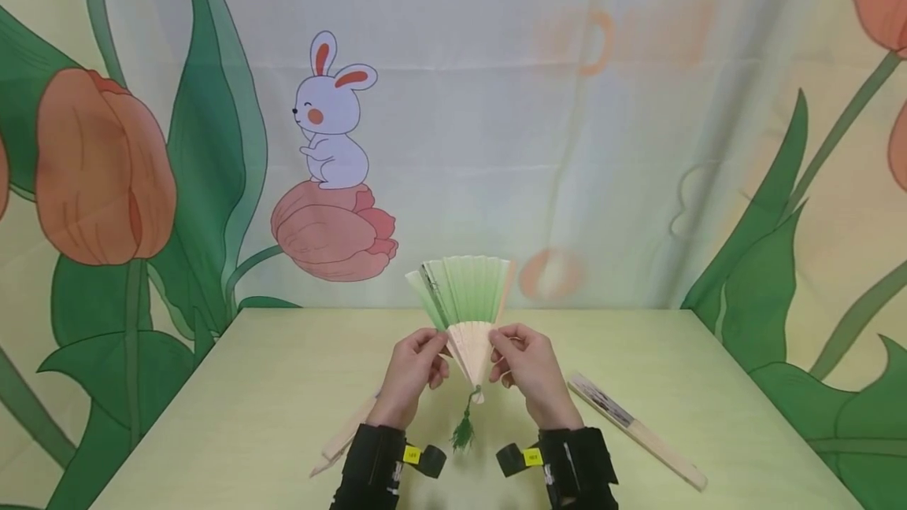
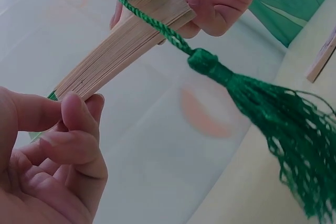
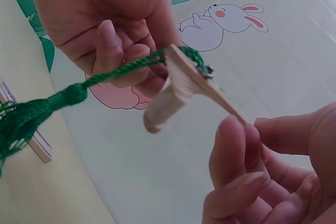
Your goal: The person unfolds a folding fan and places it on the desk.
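A green folding fan (image 1: 469, 290) with pale wooden ribs is held up, partly spread, above the table. My left hand (image 1: 414, 368) pinches its left edge between thumb and fingers. On the other side my right hand (image 1: 527, 364) pinches the right outer rib. From the pivot end hangs a green tassel (image 1: 463, 430), large in the left wrist view, where the stacked wooden ribs (image 2: 121, 51) show from the side. In the right wrist view the fan's pivot end (image 3: 181, 82) appears near the thumb and fingers of the right hand (image 3: 262, 177).
A closed folding fan (image 1: 638, 431) lies slantwise on the table (image 1: 737, 384) at the right. Another closed fan (image 1: 343, 439) lies at the left, partly hidden by the left forearm. A curtain (image 1: 460, 124) printed with tulips and a rabbit hangs behind the table.
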A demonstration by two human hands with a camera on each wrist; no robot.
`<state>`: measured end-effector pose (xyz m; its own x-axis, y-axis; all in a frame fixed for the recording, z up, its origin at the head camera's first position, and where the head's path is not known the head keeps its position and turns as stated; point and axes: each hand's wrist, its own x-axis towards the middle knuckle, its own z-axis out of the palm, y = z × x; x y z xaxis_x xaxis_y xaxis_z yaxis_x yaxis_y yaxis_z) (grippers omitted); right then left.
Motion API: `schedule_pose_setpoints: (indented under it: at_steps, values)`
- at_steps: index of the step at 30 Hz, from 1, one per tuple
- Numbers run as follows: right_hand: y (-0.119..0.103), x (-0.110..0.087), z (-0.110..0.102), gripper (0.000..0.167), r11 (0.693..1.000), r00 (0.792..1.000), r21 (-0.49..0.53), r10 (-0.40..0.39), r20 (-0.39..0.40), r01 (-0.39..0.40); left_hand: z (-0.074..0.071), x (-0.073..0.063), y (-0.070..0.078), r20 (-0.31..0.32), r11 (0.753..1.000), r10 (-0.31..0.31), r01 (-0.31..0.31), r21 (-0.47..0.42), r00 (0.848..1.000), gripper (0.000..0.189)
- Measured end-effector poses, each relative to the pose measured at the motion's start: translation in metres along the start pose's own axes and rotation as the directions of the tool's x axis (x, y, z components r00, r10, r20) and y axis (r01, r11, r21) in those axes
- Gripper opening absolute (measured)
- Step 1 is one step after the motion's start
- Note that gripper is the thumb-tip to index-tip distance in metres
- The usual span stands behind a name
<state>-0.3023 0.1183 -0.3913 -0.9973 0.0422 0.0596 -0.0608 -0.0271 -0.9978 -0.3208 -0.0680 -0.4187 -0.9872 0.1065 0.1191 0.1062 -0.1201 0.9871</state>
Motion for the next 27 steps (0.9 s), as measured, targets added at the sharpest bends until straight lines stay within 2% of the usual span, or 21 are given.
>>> schedule_pose_setpoints:
  at_steps: [27]
  values:
    - [0.0021,0.0042,-0.0038,0.013,0.999,0.999,0.036,0.022,-0.035,-0.021,-0.0035,-0.0004,0.004,-0.035,1.0,0.002,-0.003,-0.023,0.999,0.023]
